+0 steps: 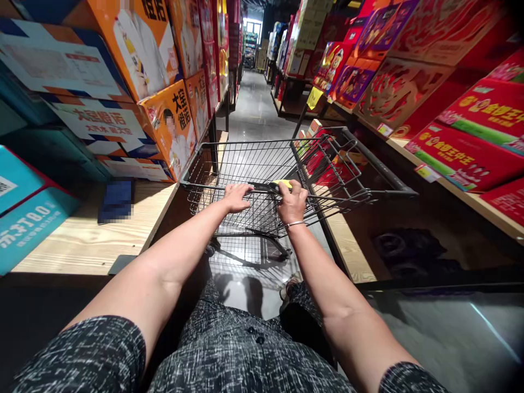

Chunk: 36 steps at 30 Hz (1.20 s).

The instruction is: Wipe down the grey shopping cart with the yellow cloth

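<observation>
Black wire cart sits crosswise in the aisle just ahead, handle off to the right, so nearer the right grip, curled round some yellow-and-black thing at the near rim, while the left grip lies loosely spread on it.

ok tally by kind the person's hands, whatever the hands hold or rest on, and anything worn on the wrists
Hands (left hand, right hand): 2
Shopping cart under the hands: 1
Yellow-and-black item in the right hand: 1
Bracelet on the right wrist: 1
Total: 5
</observation>
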Each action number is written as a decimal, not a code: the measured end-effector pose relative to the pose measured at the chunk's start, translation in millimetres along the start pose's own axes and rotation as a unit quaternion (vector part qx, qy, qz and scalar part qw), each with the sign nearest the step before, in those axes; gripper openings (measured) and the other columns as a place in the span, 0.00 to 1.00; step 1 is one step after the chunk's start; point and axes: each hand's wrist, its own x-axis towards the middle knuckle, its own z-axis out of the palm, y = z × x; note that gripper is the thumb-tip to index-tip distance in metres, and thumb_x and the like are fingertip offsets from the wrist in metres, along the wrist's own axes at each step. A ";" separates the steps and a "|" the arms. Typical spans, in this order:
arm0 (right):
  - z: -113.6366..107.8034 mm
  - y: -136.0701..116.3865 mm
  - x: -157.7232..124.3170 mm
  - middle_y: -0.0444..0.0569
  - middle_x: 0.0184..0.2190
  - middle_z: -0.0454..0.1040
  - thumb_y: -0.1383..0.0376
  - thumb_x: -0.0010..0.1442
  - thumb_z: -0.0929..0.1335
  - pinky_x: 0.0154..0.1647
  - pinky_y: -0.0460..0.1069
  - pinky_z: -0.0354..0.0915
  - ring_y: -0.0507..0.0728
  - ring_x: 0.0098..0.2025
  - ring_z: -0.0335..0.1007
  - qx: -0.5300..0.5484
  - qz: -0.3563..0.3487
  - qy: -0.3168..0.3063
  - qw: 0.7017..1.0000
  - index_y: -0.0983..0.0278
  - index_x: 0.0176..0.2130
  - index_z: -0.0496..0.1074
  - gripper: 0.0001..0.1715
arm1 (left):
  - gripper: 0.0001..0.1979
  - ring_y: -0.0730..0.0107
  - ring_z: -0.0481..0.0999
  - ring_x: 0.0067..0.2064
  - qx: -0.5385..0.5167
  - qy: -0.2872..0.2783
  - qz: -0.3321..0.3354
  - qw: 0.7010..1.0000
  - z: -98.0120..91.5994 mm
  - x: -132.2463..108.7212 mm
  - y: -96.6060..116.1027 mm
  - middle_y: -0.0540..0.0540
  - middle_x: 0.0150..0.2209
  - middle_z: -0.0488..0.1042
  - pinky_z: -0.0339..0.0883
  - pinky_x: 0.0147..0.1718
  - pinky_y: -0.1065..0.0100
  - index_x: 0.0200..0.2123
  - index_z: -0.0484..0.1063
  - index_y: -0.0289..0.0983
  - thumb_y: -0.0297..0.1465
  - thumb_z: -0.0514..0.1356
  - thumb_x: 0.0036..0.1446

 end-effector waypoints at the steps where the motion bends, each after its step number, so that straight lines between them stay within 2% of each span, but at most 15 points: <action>1: 2.7 -4.6 -1.1 0.56 0.60 0.64 0.77 0.54 0.63 0.49 0.61 0.70 0.66 0.54 0.56 0.003 -0.019 -0.003 1.000 0.53 0.58 0.75 0.37 | 0.32 0.51 0.62 0.68 0.013 0.000 -0.002 1.000 2.0 0.9 5.4 0.43 0.64 0.69 0.43 0.69 0.44 0.63 0.64 0.43 0.32 0.59 0.52; 4: 3.1 1.1 -2.1 0.54 0.58 0.66 0.76 0.55 0.63 0.50 0.60 0.69 0.64 0.53 0.58 0.012 -0.074 -0.001 0.997 0.53 0.57 0.75 0.35 | 0.41 0.51 0.55 0.73 0.032 0.016 0.021 0.999 10.4 4.6 23.5 0.38 0.71 0.60 0.33 0.72 0.44 0.71 0.53 0.39 0.31 0.59 0.54; 6: -4.3 22.8 -1.4 0.53 0.57 0.66 0.75 0.55 0.63 0.52 0.60 0.67 0.64 0.53 0.60 0.012 -0.088 0.007 0.996 0.54 0.57 0.75 0.34 | 0.40 0.55 0.57 0.72 0.025 0.013 0.045 0.999 14.4 7.6 31.9 0.40 0.70 0.62 0.38 0.72 0.50 0.72 0.52 0.40 0.31 0.58 0.56; 7: -10.3 38.5 -0.9 0.53 0.57 0.66 0.74 0.54 0.64 0.53 0.61 0.67 0.64 0.53 0.61 0.010 -0.085 0.018 0.996 0.54 0.56 0.76 0.34 | 0.39 0.55 0.59 0.70 0.024 0.007 0.051 0.998 15.0 8.9 34.3 0.41 0.68 0.64 0.41 0.72 0.51 0.70 0.55 0.41 0.31 0.59 0.56; 10: -34.2 93.8 0.3 0.53 0.56 0.66 0.73 0.49 0.65 0.53 0.64 0.65 0.66 0.54 0.62 -0.030 -0.031 0.059 0.997 0.52 0.56 0.76 0.37 | 0.32 0.55 0.64 0.66 0.006 -0.010 0.048 0.999 11.5 11.2 36.4 0.45 0.63 0.70 0.49 0.68 0.52 0.65 0.64 0.44 0.32 0.59 0.55; 12: -49.5 125.7 -0.1 0.56 0.58 0.66 0.73 0.46 0.67 0.51 0.63 0.64 0.68 0.56 0.61 -0.074 0.017 0.085 0.993 0.53 0.57 0.77 0.39 | 0.30 0.55 0.65 0.64 -0.007 -0.020 0.037 0.999 7.0 11.9 37.0 0.46 0.61 0.71 0.51 0.65 0.52 0.63 0.66 0.44 0.32 0.59 0.55; 15: -58.5 148.1 -3.3 0.61 0.58 0.66 0.73 0.44 0.69 0.50 0.63 0.63 0.70 0.58 0.62 -0.119 0.051 0.109 0.986 0.56 0.56 0.78 0.39 | 0.29 0.54 0.65 0.63 -0.016 -0.032 0.027 0.999 3.3 13.3 39.7 0.46 0.61 0.71 0.52 0.63 0.52 0.62 0.66 0.44 0.33 0.59 0.55; 17: -51.4 144.7 -7.7 0.63 0.58 0.66 0.73 0.46 0.70 0.52 0.64 0.62 0.70 0.57 0.63 -0.119 0.043 0.140 0.982 0.57 0.56 0.78 0.37 | 0.29 0.54 0.64 0.63 -0.019 -0.034 0.025 0.999 3.9 14.5 41.9 0.45 0.60 0.71 0.51 0.63 0.52 0.61 0.66 0.42 0.32 0.59 0.54; 20: -26.6 122.7 -18.6 0.62 0.58 0.63 0.70 0.52 0.69 0.55 0.67 0.62 0.70 0.58 0.61 -0.092 -0.001 0.193 0.977 0.57 0.59 0.75 0.35 | 0.29 0.54 0.64 0.63 -0.024 -0.031 0.028 0.999 5.8 15.7 43.4 0.45 0.59 0.72 0.50 0.63 0.53 0.60 0.67 0.42 0.30 0.59 0.53; 23: 3.7 95.7 -32.4 0.59 0.59 0.59 0.69 0.57 0.66 0.57 0.69 0.63 0.70 0.60 0.58 -0.047 -0.047 0.208 0.976 0.56 0.60 0.72 0.32 | 0.30 0.55 0.64 0.63 -0.031 -0.045 0.032 0.998 4.0 15.8 41.6 0.47 0.60 0.72 0.50 0.62 0.52 0.61 0.66 0.45 0.26 0.57 0.53; 26: 33.4 74.7 -47.1 0.58 0.58 0.57 0.68 0.60 0.65 0.58 0.67 0.64 0.68 0.61 0.56 -0.012 -0.058 0.209 0.976 0.58 0.59 0.72 0.28 | 0.31 0.56 0.64 0.63 -0.044 -0.062 0.030 0.997 0.3 16.9 37.1 0.48 0.61 0.71 0.50 0.62 0.52 0.62 0.65 0.45 0.24 0.53 0.54; 28: 53.1 64.2 -60.0 0.57 0.57 0.57 0.69 0.61 0.65 0.60 0.65 0.64 0.66 0.62 0.55 -0.007 -0.049 0.184 0.982 0.57 0.58 0.73 0.27 | 0.30 0.55 0.63 0.63 -0.050 -0.062 0.030 0.996 -0.6 18.5 33.5 0.48 0.61 0.71 0.50 0.62 0.52 0.61 0.66 0.45 0.24 0.51 0.55; 30: 72.9 54.8 -77.8 0.56 0.56 0.59 0.71 0.62 0.64 0.61 0.63 0.64 0.65 0.61 0.55 0.000 -0.037 0.119 0.992 0.55 0.56 0.76 0.26 | 0.29 0.55 0.63 0.64 -0.054 -0.056 0.036 0.996 0.3 20.3 30.7 0.48 0.62 0.71 0.49 0.62 0.51 0.60 0.66 0.45 0.25 0.50 0.55; 33: 100.4 42.5 -111.9 0.55 0.56 0.64 0.75 0.61 0.63 0.60 0.60 0.63 0.64 0.58 0.57 0.022 -0.027 -0.045 0.998 0.53 0.52 0.80 0.27 | 0.29 0.54 0.64 0.62 -0.054 -0.047 0.045 0.996 2.9 21.9 29.4 0.48 0.60 0.72 0.50 0.61 0.51 0.60 0.67 0.45 0.25 0.50 0.55; 36: 119.2 37.3 -141.4 0.54 0.54 0.69 0.75 0.60 0.64 0.56 0.57 0.63 0.64 0.55 0.57 0.035 -0.023 -0.205 0.978 0.53 0.49 0.81 0.27 | 0.29 0.54 0.65 0.61 -0.052 -0.043 0.042 0.997 4.3 21.5 30.9 0.47 0.58 0.73 0.51 0.60 0.51 0.59 0.67 0.44 0.26 0.51 0.54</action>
